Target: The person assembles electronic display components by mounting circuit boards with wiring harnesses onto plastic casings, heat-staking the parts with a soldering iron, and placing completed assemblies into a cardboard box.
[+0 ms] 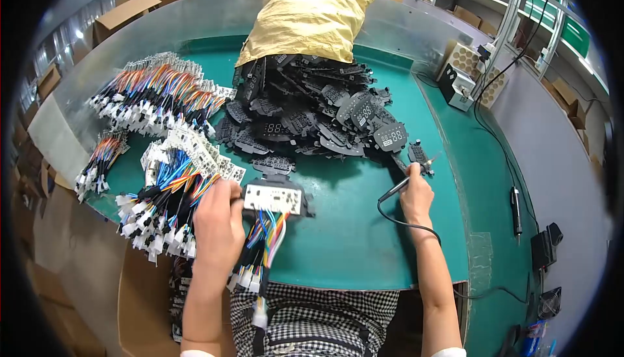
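The right hand [416,196] pinches a soldering iron [394,190] between its fingers; left hand [219,219], left of white circuit board [273,200], finger closure cannot be determined.

Left forearm [205,305] and right forearm [435,279] extend forward, well apart. The left hand [218,220] is turned inward with its fingers [225,189] curled. The right hand [416,194], slightly farther forward, is closed in a pen-type grip, its wrist [420,218] nearly straight.

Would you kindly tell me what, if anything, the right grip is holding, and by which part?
The right grip holds the soldering iron by its handle.
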`<state>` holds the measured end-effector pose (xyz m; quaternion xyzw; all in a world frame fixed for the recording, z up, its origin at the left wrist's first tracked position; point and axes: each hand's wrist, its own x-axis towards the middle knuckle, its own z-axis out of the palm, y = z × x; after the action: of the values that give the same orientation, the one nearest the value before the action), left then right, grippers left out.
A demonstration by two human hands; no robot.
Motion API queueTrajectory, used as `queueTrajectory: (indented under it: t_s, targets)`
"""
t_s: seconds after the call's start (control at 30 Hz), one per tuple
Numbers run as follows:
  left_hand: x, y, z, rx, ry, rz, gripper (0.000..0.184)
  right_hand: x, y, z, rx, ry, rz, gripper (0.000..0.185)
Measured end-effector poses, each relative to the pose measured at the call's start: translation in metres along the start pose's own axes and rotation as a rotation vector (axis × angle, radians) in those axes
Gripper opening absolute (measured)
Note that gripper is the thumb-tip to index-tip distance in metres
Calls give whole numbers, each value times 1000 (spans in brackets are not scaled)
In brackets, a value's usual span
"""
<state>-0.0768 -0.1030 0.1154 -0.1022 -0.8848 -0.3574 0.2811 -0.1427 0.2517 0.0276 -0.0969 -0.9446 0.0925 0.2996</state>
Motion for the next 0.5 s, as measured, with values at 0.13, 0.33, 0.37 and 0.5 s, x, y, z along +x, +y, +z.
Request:
queueTrajectory:
  t_s: [0.13, 0.33, 0.37, 0.5]
  targets:
    - [18, -42, 20, -32, -94, -87, 17, -12, 6, -40, 94, 157, -152, 23]
    - [14, -53, 36, 104, -125, -16, 20, -18, -33, -86, 301, -291, -662, 28]
    - [14, -53, 36, 114, -131, -27, 20, -20, -45, -85, 327, -319, -753, 29]
    - [12, -45, 30, 134, -110, 38, 22, -31, -80, -77, 642, -501, -845, 33]
